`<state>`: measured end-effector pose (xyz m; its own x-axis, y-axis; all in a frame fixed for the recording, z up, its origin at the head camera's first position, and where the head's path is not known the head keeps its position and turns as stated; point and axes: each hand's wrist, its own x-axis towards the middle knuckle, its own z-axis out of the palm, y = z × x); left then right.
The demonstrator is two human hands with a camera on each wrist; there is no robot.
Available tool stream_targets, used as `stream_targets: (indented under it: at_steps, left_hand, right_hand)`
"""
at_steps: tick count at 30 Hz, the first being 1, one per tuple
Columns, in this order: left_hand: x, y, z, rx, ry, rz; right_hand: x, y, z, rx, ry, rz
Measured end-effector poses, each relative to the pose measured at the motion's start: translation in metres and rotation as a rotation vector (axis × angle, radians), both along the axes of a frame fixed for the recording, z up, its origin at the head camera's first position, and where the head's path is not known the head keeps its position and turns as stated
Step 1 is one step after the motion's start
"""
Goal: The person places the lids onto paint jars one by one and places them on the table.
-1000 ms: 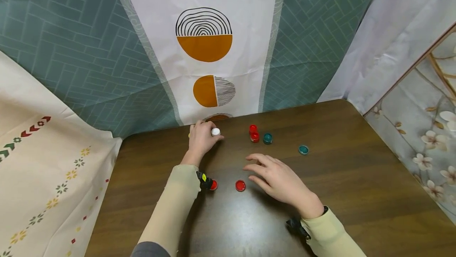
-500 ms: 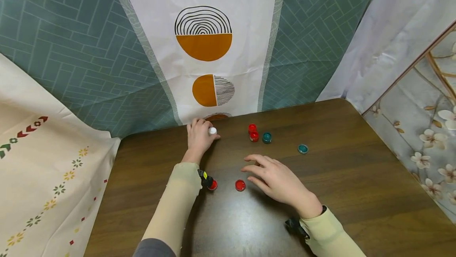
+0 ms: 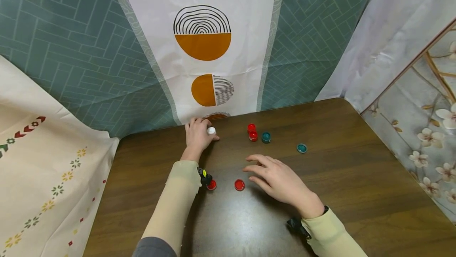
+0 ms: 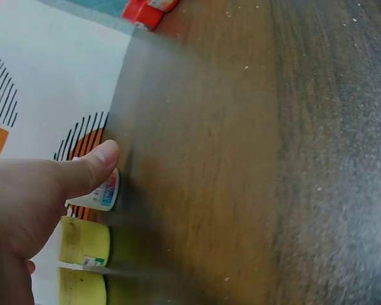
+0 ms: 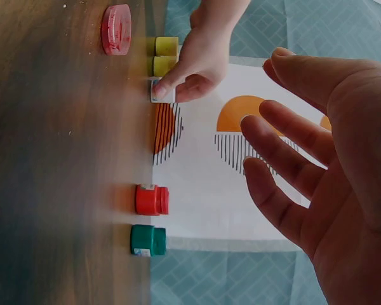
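Observation:
My left hand [image 3: 196, 135] pinches a small white paint pot [image 3: 211, 130] at the table's back edge, and the pot stands upright on the wood. In the left wrist view, the thumb lies across the white pot, with two yellow paint pots [image 4: 86, 243] in a row beside it. The head view hides those yellow pots behind the left hand. Above the table, my right hand [image 3: 276, 179] hovers with loosely bent, spread fingers and holds nothing. Nearest to it lies a round red lid [image 3: 240, 185].
Two red paint pots [image 3: 253, 136] and a green pot [image 3: 266, 137] stand right of the left hand. A green lid [image 3: 301, 148] lies farther right. Another red round piece [image 3: 211, 185] is partly covered by the left wrist camera. A patterned cloth [image 3: 213, 63] hangs behind the table.
My left hand has slid the white pot slightly left, and the sliver of yellow beside that hand is now hidden. My right hand has stayed nearly still.

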<state>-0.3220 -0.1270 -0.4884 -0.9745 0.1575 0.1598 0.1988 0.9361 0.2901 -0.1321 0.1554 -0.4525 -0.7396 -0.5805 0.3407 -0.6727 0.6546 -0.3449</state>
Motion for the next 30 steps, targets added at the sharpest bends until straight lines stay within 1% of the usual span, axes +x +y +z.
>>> stream_targets:
  at_steps: [5, 12, 18, 21, 24, 30]
  left_hand:
    - [0.002, -0.002, 0.005, -0.007, -0.005, -0.026]
    - [0.005, -0.009, 0.004, -0.030, -0.015, -0.032]
    - [0.008, -0.015, 0.007, -0.018, -0.031, -0.039]
    - [0.011, -0.018, 0.009, 0.015, -0.031, -0.044]
    - [0.014, -0.021, 0.009, 0.072, -0.016, -0.045]
    - [0.026, -0.031, 0.007, 0.191, 0.023, -0.048]
  right_hand:
    - [0.001, 0.002, -0.001, -0.005, -0.002, -0.005]
    - [0.002, 0.002, 0.000, 0.002, 0.000, 0.000]
    - [0.003, 0.001, 0.001, 0.007, 0.003, 0.002]
    - [0.004, 0.000, 0.002, 0.010, 0.003, 0.005]
    - [0.005, 0.000, 0.002, 0.012, -0.001, 0.005]
    - [0.008, 0.005, 0.003, 0.019, -0.016, -0.018]
